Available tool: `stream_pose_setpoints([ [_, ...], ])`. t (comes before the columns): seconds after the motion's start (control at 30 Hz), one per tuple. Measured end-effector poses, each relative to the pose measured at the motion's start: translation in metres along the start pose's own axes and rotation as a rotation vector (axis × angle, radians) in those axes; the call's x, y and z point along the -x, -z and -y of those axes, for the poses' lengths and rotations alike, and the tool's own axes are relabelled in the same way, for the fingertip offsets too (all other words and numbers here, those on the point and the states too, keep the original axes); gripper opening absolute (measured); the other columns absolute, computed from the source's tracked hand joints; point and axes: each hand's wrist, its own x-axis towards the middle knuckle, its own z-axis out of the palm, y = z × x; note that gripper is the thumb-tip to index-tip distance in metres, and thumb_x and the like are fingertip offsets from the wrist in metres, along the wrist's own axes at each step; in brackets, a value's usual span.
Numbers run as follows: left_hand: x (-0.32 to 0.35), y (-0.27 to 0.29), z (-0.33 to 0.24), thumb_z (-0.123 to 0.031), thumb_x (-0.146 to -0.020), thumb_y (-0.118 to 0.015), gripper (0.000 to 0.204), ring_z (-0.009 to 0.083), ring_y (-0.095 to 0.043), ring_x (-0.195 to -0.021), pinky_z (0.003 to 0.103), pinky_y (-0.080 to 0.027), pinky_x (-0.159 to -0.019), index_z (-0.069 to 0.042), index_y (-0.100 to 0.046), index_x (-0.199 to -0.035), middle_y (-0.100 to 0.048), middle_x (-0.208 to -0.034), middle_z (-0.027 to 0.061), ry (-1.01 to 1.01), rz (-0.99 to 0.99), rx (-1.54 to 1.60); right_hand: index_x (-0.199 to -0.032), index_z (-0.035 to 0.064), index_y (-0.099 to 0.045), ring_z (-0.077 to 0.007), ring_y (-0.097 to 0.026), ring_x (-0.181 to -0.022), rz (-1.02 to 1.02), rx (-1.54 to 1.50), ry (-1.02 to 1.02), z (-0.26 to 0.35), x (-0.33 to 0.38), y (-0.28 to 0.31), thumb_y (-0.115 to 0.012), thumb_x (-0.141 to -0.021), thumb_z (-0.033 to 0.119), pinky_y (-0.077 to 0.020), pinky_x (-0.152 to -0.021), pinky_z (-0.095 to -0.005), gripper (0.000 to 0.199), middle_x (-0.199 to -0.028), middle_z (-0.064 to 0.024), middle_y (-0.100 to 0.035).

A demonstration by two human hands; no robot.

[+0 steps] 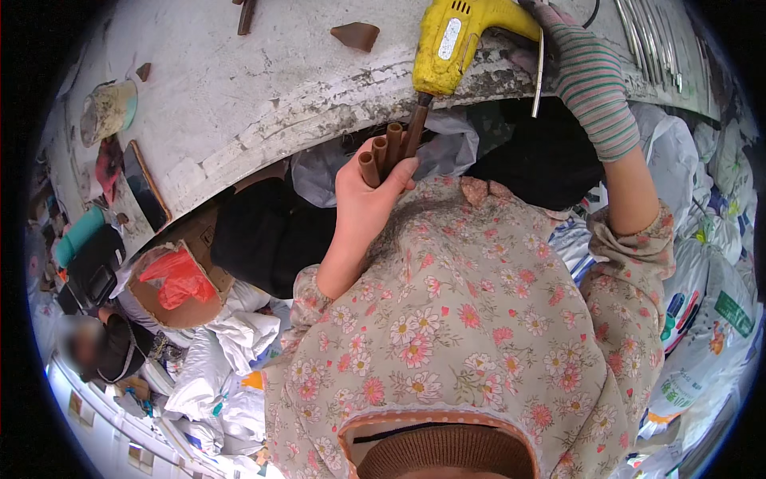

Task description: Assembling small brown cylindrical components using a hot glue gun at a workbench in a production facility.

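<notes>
My bare left hand (363, 188) is closed around several brown tubes (368, 169) in a bunch, just off the bench edge. The rightmost tube (415, 128) meets the dark nose of a yellow pistol-shaped power tool (448, 52), its exact kind unclear. How deep the nose sits in the tube cannot be made out. My right hand (586, 68), in a striped knit glove, is at the grip end of this tool; its fingers are partly cut off by the upper edge. A thin metal rod (539, 76) hangs beside that hand; whether it is held is unclear.
The worn white bench (239, 96) bears brown pieces (356, 36), a phone (148, 186) and a row of metal rods (650, 40). A cardboard box (211, 279) with a red bag stands at left. White bags (694, 319) crowd the right. Another person (120, 347) is far left.
</notes>
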Motion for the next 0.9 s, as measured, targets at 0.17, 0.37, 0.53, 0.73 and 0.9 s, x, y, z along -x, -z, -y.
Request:
stream_pose_setpoints([
  [0.17, 0.005, 0.003, -0.001, -0.001, -0.078, -0.062, 0.031, 0.0095, -0.056, -0.072, 0.022, -0.046, -0.061, 0.005, -0.052, -0.107, -0.060, -0.088, 0.0078, -0.010, -0.014, 0.010, -0.109, -0.0008, -0.052, -0.0306, -0.057, -0.087, -0.036, -0.105, 0.037, 0.001, 0.001, -0.001, -0.068, -0.069, 0.027, -0.0455, -0.072, -0.0380, 0.051, -0.103, -0.0219, -0.055],
  [0.37, 0.010, 0.012, 0.006, 0.003, -0.078, -0.060, 0.027, 0.0103, -0.054, -0.079, 0.022, -0.044, -0.070, 0.002, -0.054, -0.105, -0.059, -0.091, 0.0071, -0.129, 0.016, -0.010, -0.117, -0.0017, -0.047, -0.0157, -0.059, -0.071, -0.130, -0.087, 0.070, 0.023, -0.002, -0.005, -0.063, -0.081, 0.024, -0.0459, -0.070, -0.0274, 0.047, -0.089, -0.0099, -0.062],
  [0.53, 0.002, 0.018, 0.006, 0.005, -0.079, -0.059, 0.024, 0.0088, -0.052, -0.083, 0.021, -0.040, -0.071, -0.004, -0.059, -0.101, -0.058, -0.093, 0.0034, -0.382, -0.006, -0.124, -0.099, -0.0046, -0.057, -0.0089, -0.050, -0.054, 0.080, -1.274, -0.495, 0.074, 0.043, 0.001, -0.040, -0.084, 0.057, -0.0365, -0.051, -0.0184, 0.065, -0.075, -0.0102, -0.063],
  [0.73, 0.005, 0.023, 0.005, 0.008, -0.074, -0.060, 0.028, 0.0121, -0.053, -0.079, 0.023, -0.041, -0.069, -0.005, -0.061, -0.098, -0.057, -0.090, 0.0033, -0.411, -0.035, -0.241, -0.097, -0.0063, -0.056, -0.0093, -0.050, -0.050, 0.371, -1.479, -0.596, 0.109, 0.049, 0.013, -0.043, -0.081, 0.060, -0.0354, -0.043, -0.0186, 0.069, -0.073, -0.0120, -0.062],
  [0.9, 0.006, 0.022, -0.001, 0.007, -0.065, -0.063, 0.034, 0.0174, -0.055, -0.079, 0.028, -0.040, -0.071, -0.007, -0.062, -0.096, -0.059, -0.088, 0.0032, -0.559, -0.097, -0.410, -0.098, -0.0064, -0.057, -0.0089, -0.053, -0.053, 0.284, -1.461, -0.619, 0.113, 0.052, 0.001, -0.045, -0.087, 0.046, -0.0392, -0.046, -0.0181, 0.054, -0.074, -0.0107, -0.063],
])
